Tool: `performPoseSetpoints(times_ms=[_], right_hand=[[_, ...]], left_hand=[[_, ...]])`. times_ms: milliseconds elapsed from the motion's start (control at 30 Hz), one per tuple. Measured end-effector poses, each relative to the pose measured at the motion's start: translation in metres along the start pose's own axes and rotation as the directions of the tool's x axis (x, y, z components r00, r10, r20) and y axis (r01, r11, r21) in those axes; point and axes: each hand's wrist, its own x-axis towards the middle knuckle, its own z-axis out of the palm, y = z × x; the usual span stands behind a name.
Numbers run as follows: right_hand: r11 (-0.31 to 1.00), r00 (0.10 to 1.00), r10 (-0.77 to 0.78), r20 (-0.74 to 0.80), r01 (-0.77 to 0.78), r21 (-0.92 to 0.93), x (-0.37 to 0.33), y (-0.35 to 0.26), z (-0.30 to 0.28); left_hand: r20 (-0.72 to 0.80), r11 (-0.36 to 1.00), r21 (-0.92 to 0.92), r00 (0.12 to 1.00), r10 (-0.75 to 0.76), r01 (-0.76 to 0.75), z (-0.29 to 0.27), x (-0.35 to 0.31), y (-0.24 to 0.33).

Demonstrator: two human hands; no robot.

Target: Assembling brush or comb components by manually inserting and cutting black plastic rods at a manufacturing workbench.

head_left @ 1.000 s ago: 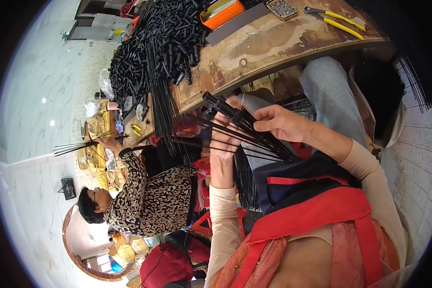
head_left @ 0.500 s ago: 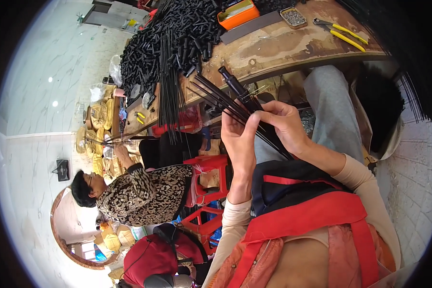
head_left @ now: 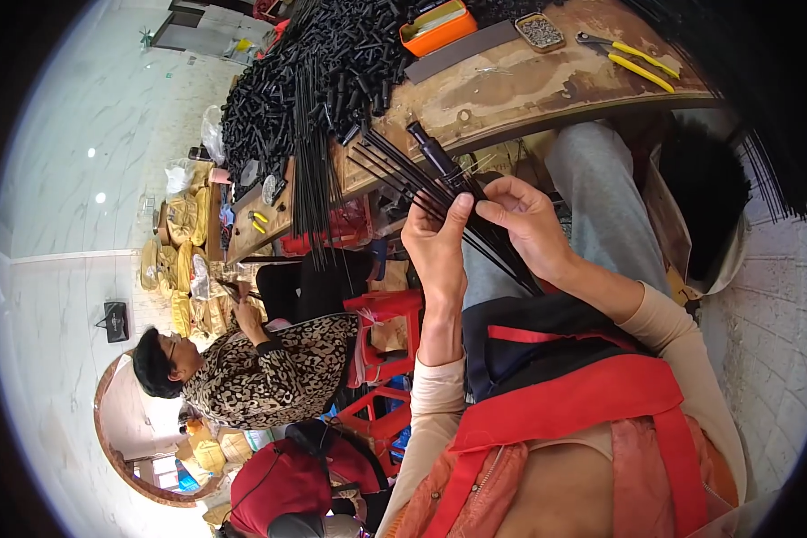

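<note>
My left hand (head_left: pixel 438 247) is closed around a spread bunch of thin black rods (head_left: pixel 390 170), its thumb pressed near a black stepped plastic tube (head_left: pixel 434 154) standing among them. Below the hands the rods run down toward my lap. Close on the right, my right hand (head_left: pixel 531 229) has thumb and index finger pinched together beside the tube's lower end; what lies between them is too small to make out. Thin pale wire ends (head_left: pixel 481 165) stick out next to the tube, above the right fingers.
Across the wooden bench (head_left: pixel 511 94) lie a heap of black plastic tubes (head_left: pixel 318 85), hanging black rods (head_left: pixel 309 161), an orange box (head_left: pixel 438 29), a dish of small metal parts (head_left: pixel 540 32) and yellow-handled pliers (head_left: pixel 637 61). A co-worker (head_left: pixel 260 368) sits to the left near red stools (head_left: pixel 393 327).
My left thumb has slid up toward the tube, and a small gap has opened between it and my right fingers. The co-worker's hands have moved closer to their body.
</note>
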Motion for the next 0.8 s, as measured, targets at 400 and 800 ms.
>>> performPoseSetpoints(times_ms=[400,800], right_hand=[[0.995,0.998,0.059,-0.018,-0.058,0.079,0.009,-0.012,0.001],[0.995,0.994,0.104,-0.020,-0.104,-0.003,-0.001,-0.025,0.005]], left_hand=[[-0.043,0.999,0.034,0.999,-0.004,0.005,0.011,0.001,0.013],[0.035,0.999,-0.011,0.999,-0.035,0.035,0.014,0.000,0.018]])
